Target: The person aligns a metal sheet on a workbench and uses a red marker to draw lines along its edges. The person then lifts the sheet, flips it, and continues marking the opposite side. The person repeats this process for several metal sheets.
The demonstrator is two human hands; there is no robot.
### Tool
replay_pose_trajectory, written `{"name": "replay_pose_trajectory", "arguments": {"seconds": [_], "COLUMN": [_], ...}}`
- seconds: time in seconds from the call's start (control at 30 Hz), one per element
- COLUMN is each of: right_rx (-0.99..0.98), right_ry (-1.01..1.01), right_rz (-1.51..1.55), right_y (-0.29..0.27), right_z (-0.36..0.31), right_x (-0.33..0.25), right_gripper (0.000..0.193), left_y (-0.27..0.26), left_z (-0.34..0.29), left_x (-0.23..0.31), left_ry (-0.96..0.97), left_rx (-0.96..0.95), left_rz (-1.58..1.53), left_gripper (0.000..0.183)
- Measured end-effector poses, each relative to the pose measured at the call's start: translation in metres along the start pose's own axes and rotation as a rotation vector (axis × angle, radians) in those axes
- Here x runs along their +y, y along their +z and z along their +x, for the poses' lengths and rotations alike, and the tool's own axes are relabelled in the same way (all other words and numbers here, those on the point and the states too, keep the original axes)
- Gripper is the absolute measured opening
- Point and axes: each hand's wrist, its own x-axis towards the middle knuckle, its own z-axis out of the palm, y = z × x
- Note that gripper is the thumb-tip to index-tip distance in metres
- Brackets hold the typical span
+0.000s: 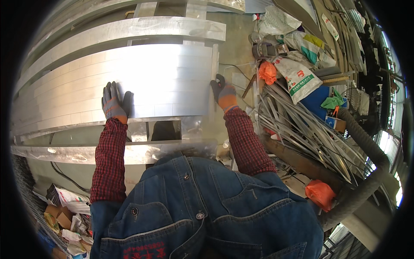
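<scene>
A wide row of shiny silver metal strips or slats point(151, 82) lies side by side across the metal rails of a frame. My left hand point(114, 102), in a grey and orange work glove, rests flat on the near part of them, fingers stretched and thumb apart. At their right end, a narrow metal bar point(214, 64) runs crosswise. My right hand point(224, 93), in the same kind of glove, is at this bar with its fingers curled. Whatever lies between those fingers is hidden.
Metal beams point(129, 30) run along the far side, and another rail point(86, 154) nearer me. On the right are a heap of thin metal offcuts point(302, 125), white sacks point(297, 77), orange bags point(320, 195) and a thick grey hose point(362, 134). Scraps and cardboard point(64, 216) lie lower left.
</scene>
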Motion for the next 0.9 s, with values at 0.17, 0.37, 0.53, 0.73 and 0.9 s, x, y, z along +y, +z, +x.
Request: {"name": "replay_pose_trajectory", "arguments": {"seconds": [0.17, 0.37, 0.53, 0.73, 0.9], "right_rx": [0.001, -0.009, 0.006, 0.069, -0.045], "right_ry": [-0.061, -0.112, -0.127, -0.193, -0.106], "right_rz": [0.021, 0.072, 0.018, -0.023, 0.024], "right_y": [-0.005, -0.013, -0.011, -0.003, -0.004], "right_z": [-0.003, -0.005, 0.003, 0.010, 0.013], "right_x": [0.001, -0.001, 0.002, 0.012, 0.016], "right_gripper": [0.057, 0.055, 0.051, 0.045, 0.050], "left_y": [0.014, 0.021, 0.019, 0.018, 0.014], "left_z": [-0.009, -0.010, -0.010, -0.009, -0.009], "left_x": [-0.004, -0.007, -0.005, -0.003, -0.001], "left_ry": [0.032, 0.046, 0.053, 0.030, 0.026], "left_rx": [-0.052, -0.034, 0.009, -0.033, -0.034], "left_rz": [0.107, 0.122, 0.099, 0.137, 0.111], "left_gripper": [0.075, 0.070, 0.078, 0.078, 0.078]}}
